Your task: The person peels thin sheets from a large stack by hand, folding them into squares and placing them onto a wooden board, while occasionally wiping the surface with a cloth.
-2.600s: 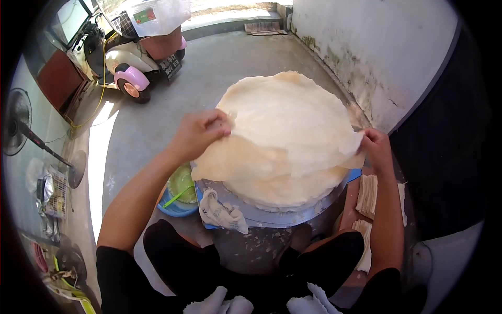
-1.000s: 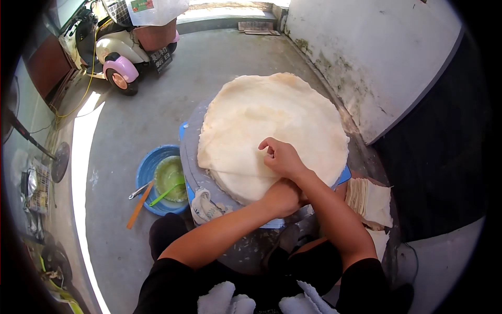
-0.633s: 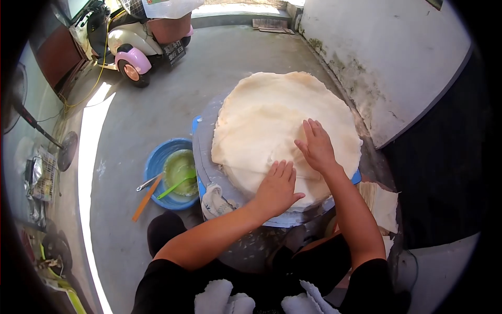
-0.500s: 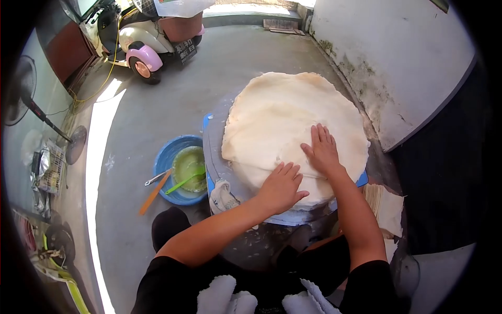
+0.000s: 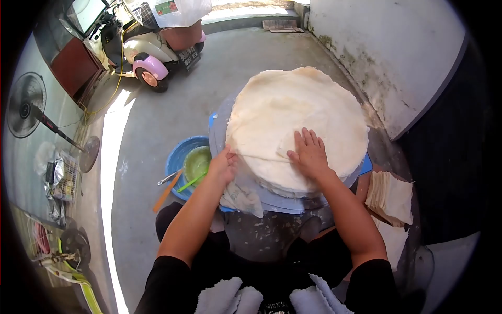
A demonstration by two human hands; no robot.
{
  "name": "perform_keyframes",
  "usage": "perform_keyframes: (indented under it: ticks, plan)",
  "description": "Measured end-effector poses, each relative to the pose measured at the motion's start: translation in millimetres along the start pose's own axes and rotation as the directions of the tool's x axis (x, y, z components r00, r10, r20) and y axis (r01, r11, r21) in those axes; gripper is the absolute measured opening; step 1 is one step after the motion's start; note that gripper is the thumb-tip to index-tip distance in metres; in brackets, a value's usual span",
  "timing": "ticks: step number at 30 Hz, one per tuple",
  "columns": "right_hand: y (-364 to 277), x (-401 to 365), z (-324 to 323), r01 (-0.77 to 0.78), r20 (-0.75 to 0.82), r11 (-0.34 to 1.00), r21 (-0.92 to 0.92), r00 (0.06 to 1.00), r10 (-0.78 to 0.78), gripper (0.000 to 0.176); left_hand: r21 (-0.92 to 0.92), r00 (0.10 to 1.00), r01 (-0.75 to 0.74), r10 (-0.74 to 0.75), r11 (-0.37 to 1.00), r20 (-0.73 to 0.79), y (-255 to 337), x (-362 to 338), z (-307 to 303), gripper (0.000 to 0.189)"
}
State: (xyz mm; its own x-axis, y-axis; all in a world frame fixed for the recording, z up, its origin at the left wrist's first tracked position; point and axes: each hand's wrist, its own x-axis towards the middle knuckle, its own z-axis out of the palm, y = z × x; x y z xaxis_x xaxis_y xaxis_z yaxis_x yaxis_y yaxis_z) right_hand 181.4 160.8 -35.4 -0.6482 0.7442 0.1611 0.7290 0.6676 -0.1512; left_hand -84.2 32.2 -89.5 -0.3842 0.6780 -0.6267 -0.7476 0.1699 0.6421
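A thick stack of large, round, pale dough sheets (image 5: 293, 104) lies on a round grey board in front of me. At its left rim, my left hand (image 5: 225, 166) is closed, thumb and fingers pinching the edge of the top sheet. A crease runs from there across the near part of the sheet. My right hand (image 5: 309, 156) rests palm down and flat on the sheet, fingers stretched out, by a small ruffled spot. Below my left hand, a crumpled whitish cloth (image 5: 243, 200) lies on the board's near left edge.
Left of the board, a blue basin (image 5: 175, 157) holds a green bowl (image 5: 196, 163) of liquid with a green-handled tool; a wooden stick leans there. Cut stacked sheets (image 5: 389, 196) lie at right. A standing fan (image 5: 26, 107), a scooter (image 5: 151, 52) and a white wall (image 5: 387, 57) surround the floor.
My left hand has moved left from lying on the sheet to its left rim and closed there. My right hand has slid slightly left and stays flat. The view has shifted a little.
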Motion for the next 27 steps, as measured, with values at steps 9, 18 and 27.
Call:
perform_keyframes:
  ticks: [9, 18, 27]
  plan:
    - [-55, -38, -16, 0.065, 0.022, 0.98, 0.186, 0.997, -0.07, 0.072, -0.048, 0.914, -0.33, 0.306, 0.943, -0.267, 8, -29, 31, 0.014]
    - [-64, -46, 2, 0.081, 0.013, 0.981, 0.176, 0.996, -0.085, 0.078, 0.248, 0.643, -0.765, 0.727, 0.594, 0.243, 28, -69, 125, 0.016]
    - [-54, -53, 14, 0.232, -0.35, 0.87, 0.435, 0.934, -0.074, 0.055, 0.457, 0.445, -0.823, 0.116, -0.337, 0.888, -61, -66, 207, 0.027]
